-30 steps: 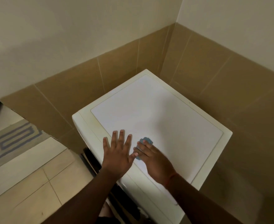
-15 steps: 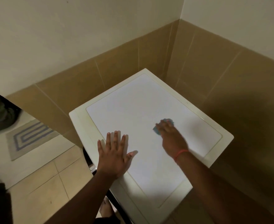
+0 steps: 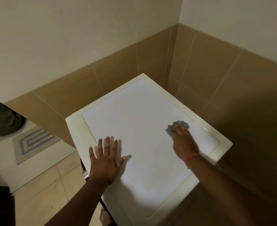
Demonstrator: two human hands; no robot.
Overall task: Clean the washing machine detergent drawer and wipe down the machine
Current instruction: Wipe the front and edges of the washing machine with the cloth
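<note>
The right hand [image 3: 181,139] has slid the blue cloth [image 3: 177,128] further toward the washing machine [image 3: 134,111] top's right edge, fingers pressing it flat; the left hand [image 3: 106,158] stays splayed near the front edge.

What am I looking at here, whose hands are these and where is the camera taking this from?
The picture comes from a wide-angle camera worn on a person's head, looking forward and down, so the two arms reaching in from the bottom are that person's own. There is no robot.

The big white box is a washing machine seen from above, standing in a corner of tan-tiled walls.

The left hand lies flat on the top near the front edge, fingers spread, holding nothing. It looks like it is there for support.

The right hand, with a red band on the wrist, presses a small blue cloth against the top near the right edge. Its fingers cover most of the cloth.

On the floor at the left lies a grey mat with blue stripes.
</note>
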